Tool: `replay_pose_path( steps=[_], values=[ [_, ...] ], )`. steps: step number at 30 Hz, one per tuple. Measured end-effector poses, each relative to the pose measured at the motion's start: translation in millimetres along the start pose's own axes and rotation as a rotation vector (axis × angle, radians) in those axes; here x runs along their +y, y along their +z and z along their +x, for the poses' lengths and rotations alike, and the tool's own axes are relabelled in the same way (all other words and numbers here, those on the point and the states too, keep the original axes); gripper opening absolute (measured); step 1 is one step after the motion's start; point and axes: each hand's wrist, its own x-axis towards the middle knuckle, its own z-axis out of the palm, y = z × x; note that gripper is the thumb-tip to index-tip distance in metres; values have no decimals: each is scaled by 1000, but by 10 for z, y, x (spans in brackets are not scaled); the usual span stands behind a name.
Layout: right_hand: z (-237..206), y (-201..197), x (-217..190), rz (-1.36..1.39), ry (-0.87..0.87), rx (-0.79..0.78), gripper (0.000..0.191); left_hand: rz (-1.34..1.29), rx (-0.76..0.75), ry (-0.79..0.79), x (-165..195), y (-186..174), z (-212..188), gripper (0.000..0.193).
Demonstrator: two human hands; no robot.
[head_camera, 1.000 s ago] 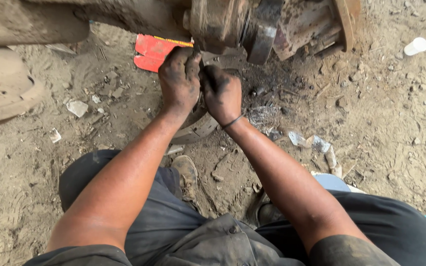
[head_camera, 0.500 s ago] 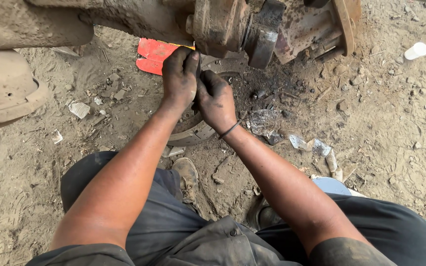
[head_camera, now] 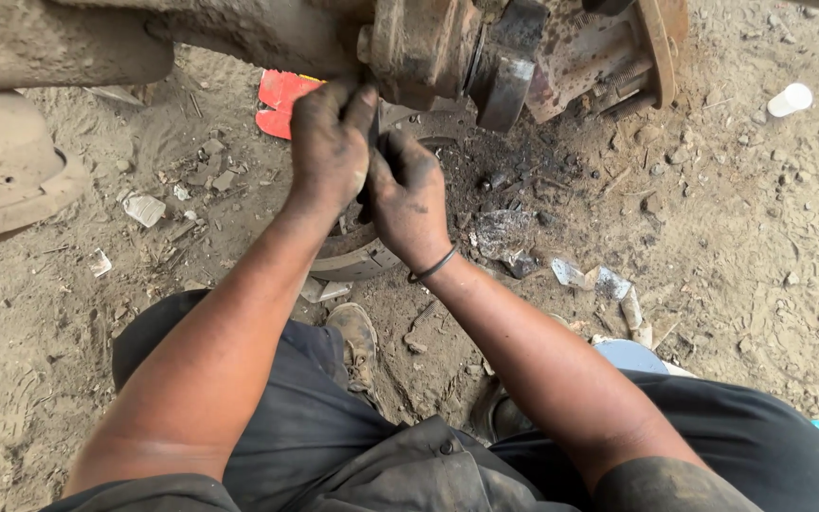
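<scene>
At the far left, a big tan rounded metal part (head_camera: 7, 180) is seen above the sandy dirt ground (head_camera: 760, 246). Small bits of white paper scrap (head_camera: 144, 209) are scattered on the dirt near it. A little further right, a flat red piece of plastic (head_camera: 282, 100) is lying on the ground, partly hidden under the rusty brown metal axle hub (head_camera: 428, 43) that hangs across the top of the view.

The left hand (head_camera: 327, 147), black with grease, is raised up to the underside of the hub. Its fingers are curled together and pressed against the metal, but what is pinched in the grip cannot be told. Just beside it, the right hand (head_camera: 409, 199) is also dirty and is touching the left hand. Its fingers are bent in close to the same spot, and it cannot be told whether its grip is clamped on anything. A thin black band (head_camera: 433, 265) is worn on the right wrist.

Under both hands, a curved grey metal brake shoe (head_camera: 357, 256) is lying on the ground. Below it, a worn brown shoe (head_camera: 357, 341) is seen between the dark trousers.

To the right of the hands, a patch of black oily dirt (head_camera: 504, 180) is spread under the hub. Crumpled clear plastic wrappers (head_camera: 599, 283) are lying further right. At the far right, a small white plastic cap (head_camera: 789, 99) is resting on the dirt, well apart from the hands.
</scene>
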Motion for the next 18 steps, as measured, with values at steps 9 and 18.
replay_pose_path(
  steps=[9,18],
  values=[
    [25,21,338,332,136,-67,15,-6,31,-6,-250,82,-73,20],
    [49,40,513,-74,-255,35,12,45,88,2,-399,212,-52,21]
  ],
)
